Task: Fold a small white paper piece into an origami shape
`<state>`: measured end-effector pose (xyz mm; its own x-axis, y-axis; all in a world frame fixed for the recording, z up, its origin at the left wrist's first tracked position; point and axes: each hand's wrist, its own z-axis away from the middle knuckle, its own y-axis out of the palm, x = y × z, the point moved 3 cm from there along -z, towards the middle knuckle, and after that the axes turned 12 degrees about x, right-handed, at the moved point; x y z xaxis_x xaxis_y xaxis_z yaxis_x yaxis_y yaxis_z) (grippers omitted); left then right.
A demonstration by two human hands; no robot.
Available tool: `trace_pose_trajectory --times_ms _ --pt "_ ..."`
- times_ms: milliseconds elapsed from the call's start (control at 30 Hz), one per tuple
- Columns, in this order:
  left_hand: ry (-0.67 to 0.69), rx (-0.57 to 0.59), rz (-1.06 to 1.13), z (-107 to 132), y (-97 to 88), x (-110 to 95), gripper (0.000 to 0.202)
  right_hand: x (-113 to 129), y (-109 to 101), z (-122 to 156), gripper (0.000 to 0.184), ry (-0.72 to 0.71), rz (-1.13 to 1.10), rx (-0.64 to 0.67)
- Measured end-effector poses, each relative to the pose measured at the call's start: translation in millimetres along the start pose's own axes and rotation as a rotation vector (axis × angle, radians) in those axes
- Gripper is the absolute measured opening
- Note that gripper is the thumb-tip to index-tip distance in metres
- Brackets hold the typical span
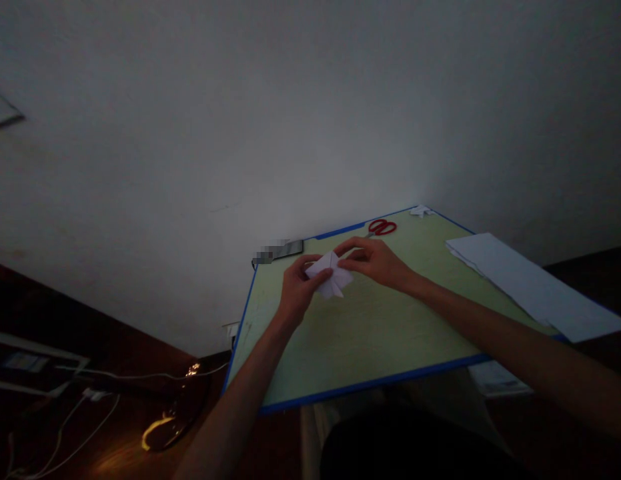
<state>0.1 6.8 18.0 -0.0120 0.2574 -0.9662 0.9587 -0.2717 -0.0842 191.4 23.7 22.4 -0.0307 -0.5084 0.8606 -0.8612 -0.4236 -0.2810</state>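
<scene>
Over the desk point(350, 340), the fingers of your left hand point(296, 285) and right hand point(380, 264) pinch the paper point(332, 287) — seemingly mid-fold, so the next move calls for a steady, light press.

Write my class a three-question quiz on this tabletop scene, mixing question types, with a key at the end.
1. True or false: the left hand and the right hand both touch the folded white paper.

2. Multiple choice: which of these lies on the table beyond the right hand?
A) a cup
B) the red-handled scissors
C) a spoon

3. Fill in the blank: the pale tabletop is edged in ____.

Key: 1. True. 2. B. 3. Blue.
</scene>
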Motion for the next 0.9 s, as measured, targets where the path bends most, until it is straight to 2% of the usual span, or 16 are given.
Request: trace_pose_trajectory --times_ms 100,233,467,567,767,900 --pt "-0.008 0.009 -0.007 0.2 0.3 0.5 0.045 1.6 -1.4 -0.2 0.023 0.002 0.050 -0.019" --pt "-0.033 0.030 -0.025 0.4 1.4 2.4 0.043 7.3 -5.4 -0.4 0.017 -0.097 0.201 -0.065" --pt "-0.025 0.026 -0.003 -0.1 1.0 1.8 0.044 6.7 -0.6 0.1 0.009 -0.116 0.204 0.022" --pt "-0.051 0.058 -0.077 0.5 1.8 0.6 0.050 4.6 1.4 0.6 0.014 -0.144 0.211 0.036" --pt "-0.074 0.065 -0.169 1.9 1.9 -0.6 0.052 4.9 2.2 2.5 0.017 -0.270 0.391 0.084" --pt "-0.092 0.069 -0.192 2.0 1.6 -1.2 0.044 4.2 2.3 2.9 0.019 -0.323 0.482 0.105"
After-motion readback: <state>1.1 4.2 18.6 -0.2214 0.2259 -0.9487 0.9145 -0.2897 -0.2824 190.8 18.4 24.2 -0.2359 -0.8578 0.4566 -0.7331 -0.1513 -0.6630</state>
